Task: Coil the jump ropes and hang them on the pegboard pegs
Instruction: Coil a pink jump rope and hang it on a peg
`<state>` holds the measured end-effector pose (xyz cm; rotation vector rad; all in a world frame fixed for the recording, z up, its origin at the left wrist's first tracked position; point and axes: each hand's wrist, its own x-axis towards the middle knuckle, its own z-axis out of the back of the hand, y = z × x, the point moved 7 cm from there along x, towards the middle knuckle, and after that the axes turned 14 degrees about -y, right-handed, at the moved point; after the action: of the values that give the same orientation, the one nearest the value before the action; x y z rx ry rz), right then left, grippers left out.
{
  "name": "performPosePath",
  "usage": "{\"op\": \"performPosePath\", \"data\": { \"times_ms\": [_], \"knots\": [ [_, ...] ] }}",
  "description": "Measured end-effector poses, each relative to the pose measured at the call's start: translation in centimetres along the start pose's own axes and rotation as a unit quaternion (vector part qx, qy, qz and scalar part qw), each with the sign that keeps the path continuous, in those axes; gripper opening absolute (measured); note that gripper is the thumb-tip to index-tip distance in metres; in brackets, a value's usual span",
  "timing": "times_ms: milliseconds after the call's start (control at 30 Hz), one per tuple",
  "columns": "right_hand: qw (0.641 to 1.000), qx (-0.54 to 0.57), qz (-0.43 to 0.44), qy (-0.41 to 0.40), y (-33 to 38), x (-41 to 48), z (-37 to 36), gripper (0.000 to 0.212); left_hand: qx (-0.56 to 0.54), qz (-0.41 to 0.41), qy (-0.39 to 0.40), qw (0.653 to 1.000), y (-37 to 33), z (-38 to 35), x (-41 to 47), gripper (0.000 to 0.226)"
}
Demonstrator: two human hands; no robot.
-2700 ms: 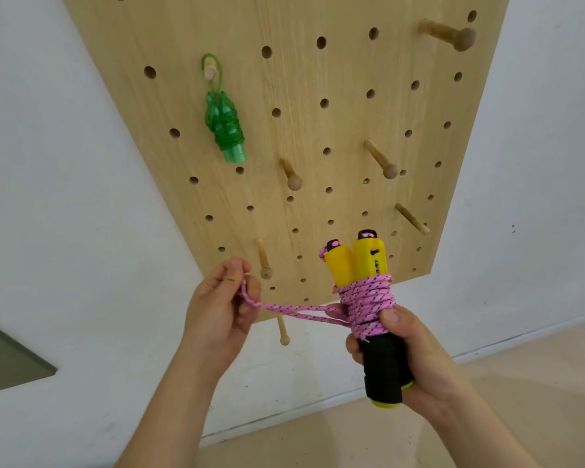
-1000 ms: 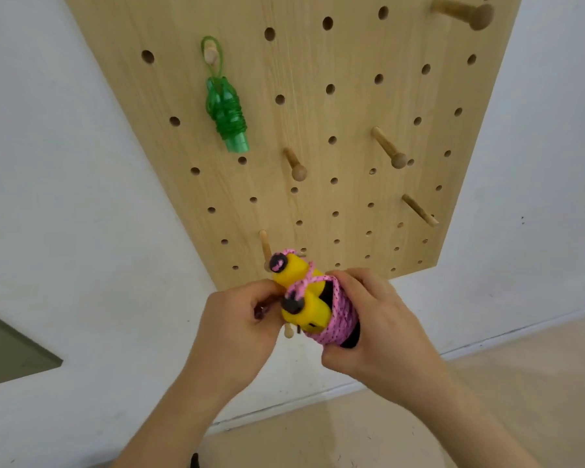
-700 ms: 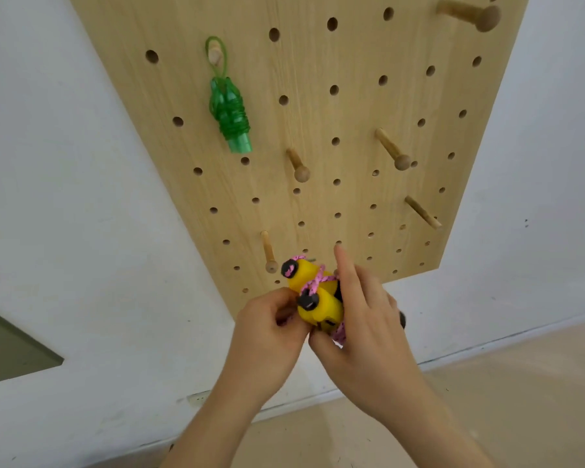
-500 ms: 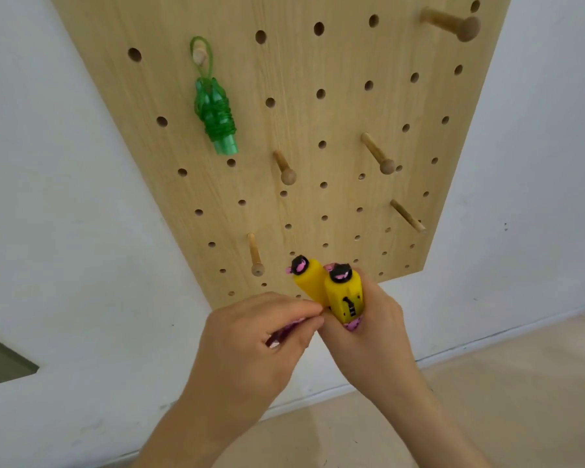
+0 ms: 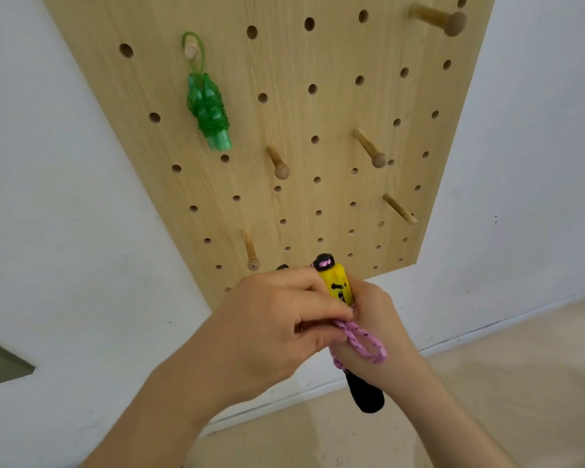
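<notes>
A jump rope with yellow handles, black grips and pink cord is bundled in front of the lower edge of the wooden pegboard. My right hand wraps around the bundle from behind. My left hand covers its front and pinches the pink cord, from which a small loop sticks out to the right. A black grip end pokes out below the hands. Most of the coil is hidden by my fingers. A green jump rope hangs coiled from a peg at the upper left.
Bare wooden pegs stick out of the board: one at mid centre, one at mid right, a thin one lower right, one at lower left, one at top right. White wall surrounds the board; beige floor lies below.
The long cord tail stretched between my hands has been wound in. Both hands have closed together on the bundle, and a small pink loop now sticks out to the right.
</notes>
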<state>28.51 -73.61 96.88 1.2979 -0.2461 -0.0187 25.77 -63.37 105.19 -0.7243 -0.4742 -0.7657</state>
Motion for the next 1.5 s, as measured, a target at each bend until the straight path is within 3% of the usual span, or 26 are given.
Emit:
{"op": "performPosePath", "data": {
  "times_ms": [67,133,200,267,333,533,667,833,967,1133,1400,1500],
  "knots": [
    [1.0,-0.005,-0.007,-0.01,-0.1,-0.1,0.3,0.035,0.052,-0.04,-0.007,0.998,-0.4,-0.5,-0.3,0.019],
    [1.0,-0.003,-0.016,-0.006,0.0,-0.3,0.2,0.027,0.054,-0.042,-0.046,0.997,-0.7,-0.5,-0.5,0.017],
    [0.998,0.053,-0.015,-0.017,0.5,-0.5,0.1,0.013,-0.026,0.056,-0.127,0.99,0.0,0.6,-0.5,0.008],
    [0.993,0.103,-0.021,-0.052,0.2,-0.3,0.7,0.022,-0.131,0.19,-0.233,0.945,1.6,1.8,-1.2,0.006],
    [0.988,0.131,-0.033,-0.08,-0.1,-0.3,1.3,0.018,-0.123,0.231,-0.293,0.919,2.4,2.6,-2.3,0.014],
    [0.99,0.1,0.046,-0.089,1.2,-0.9,1.6,0.014,0.109,0.093,-0.224,0.964,0.7,2.0,-1.8,0.017],
    [0.987,0.064,0.068,-0.132,1.2,-1.2,1.9,0.024,0.163,0.032,-0.171,0.971,0.0,1.8,-1.2,0.024],
    [0.99,0.082,0.075,-0.092,1.8,-1.7,1.3,0.024,0.197,-0.008,-0.163,0.967,-0.6,1.7,-0.9,0.02],
    [0.991,0.088,0.074,-0.067,1.8,-2.0,0.8,0.02,0.235,-0.008,-0.149,0.96,-0.4,1.4,-0.4,0.017],
    [0.989,0.111,0.074,-0.058,1.8,-2.3,0.5,0.018,0.151,0.037,-0.162,0.974,1.6,0.9,-1.3,0.02],
    [0.985,0.151,0.052,-0.065,1.9,-2.2,0.3,0.01,0.141,0.06,-0.136,0.979,0.6,-0.3,-2.6,0.038],
    [0.987,0.146,0.052,-0.047,2.0,-2.4,-0.2,0.009,0.136,0.071,-0.181,0.972,0.9,0.9,-2.8,0.031]
  ]
}}
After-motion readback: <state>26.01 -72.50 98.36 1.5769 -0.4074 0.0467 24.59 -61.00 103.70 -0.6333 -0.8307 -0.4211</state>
